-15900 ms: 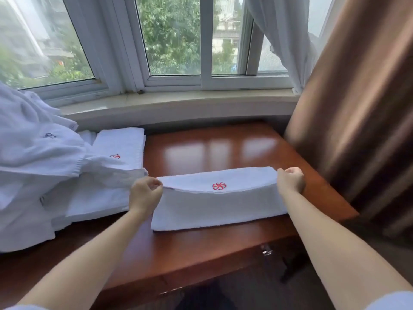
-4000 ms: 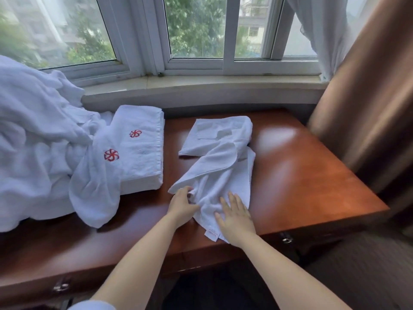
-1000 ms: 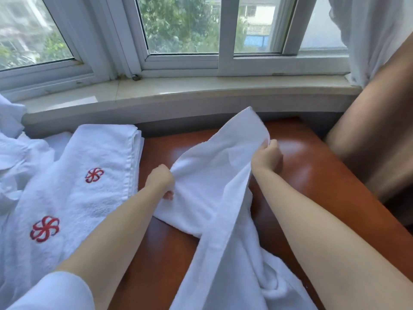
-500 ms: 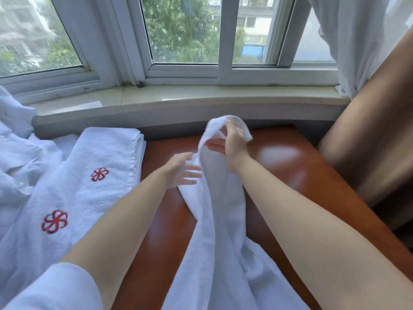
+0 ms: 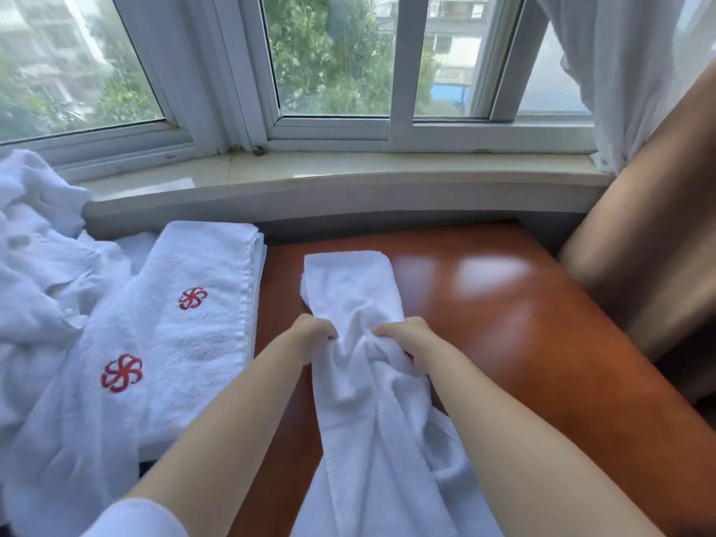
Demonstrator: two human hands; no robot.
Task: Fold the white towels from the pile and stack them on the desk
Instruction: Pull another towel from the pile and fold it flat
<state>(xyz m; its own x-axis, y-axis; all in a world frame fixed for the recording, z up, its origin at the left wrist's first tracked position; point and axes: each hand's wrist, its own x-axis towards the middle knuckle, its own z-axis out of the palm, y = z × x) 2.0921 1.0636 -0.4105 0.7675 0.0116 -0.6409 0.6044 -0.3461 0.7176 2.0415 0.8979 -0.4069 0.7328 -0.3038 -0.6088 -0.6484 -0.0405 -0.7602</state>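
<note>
Lowered since 0.5 s ago: long white terry towel (image 5: pixel 350 300) now on glossy reddish-brown wooden desk (image 5: pixel 503 304); left hand (image 5: pixel 315 335) and right hand (image 5: pixel 403 335) both pinching its bunched middle.

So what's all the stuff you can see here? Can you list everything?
Towel being folded: one, white, middle of desk, hanging off near edge.
Folded towels: a stack, white with red logo, left of it.
Loose towel: one, white with red logo, draped over the stack.
Towel pile: white, far left.
Desk: one, reddish-brown.
Window: white frame, behind.
Curtains: white and brown, right.
Left hand, right hand: gripping the towel.
</note>
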